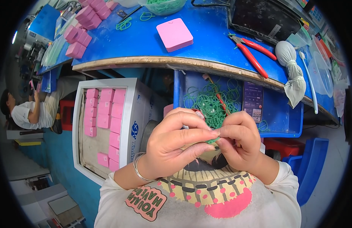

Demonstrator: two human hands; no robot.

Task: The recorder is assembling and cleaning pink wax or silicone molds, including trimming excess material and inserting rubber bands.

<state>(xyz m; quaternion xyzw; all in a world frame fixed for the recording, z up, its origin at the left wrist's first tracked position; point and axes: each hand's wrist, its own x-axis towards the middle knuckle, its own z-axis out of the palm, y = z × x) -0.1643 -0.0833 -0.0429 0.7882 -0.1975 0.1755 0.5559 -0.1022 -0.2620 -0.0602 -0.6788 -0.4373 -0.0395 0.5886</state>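
My left hand [177, 138] and my right hand [238, 140] meet in front of my chest, thumbs and fingertips pinched together. A small green piece [212, 140] shows between the fingertips of both; its full shape is hidden. Just beyond the hands, a pile of thin green rings [210, 104] lies in a blue tray [282, 133]. A reddish stick-like tool [220, 98] rests across the pile. Partly behind my left fingers sits a round reddish thing I cannot make out. A phone with a lit screen [252, 93] lies in the tray, right of the rings.
On the blue table [126, 43] are a pink block [175, 35], red-handled cutters [254, 57], a tied cloth bundle [290, 64] and stacked pink blocks [84, 17]. A white box [132, 114] of pink blocks stands left. Another person [31, 112] sits far left.
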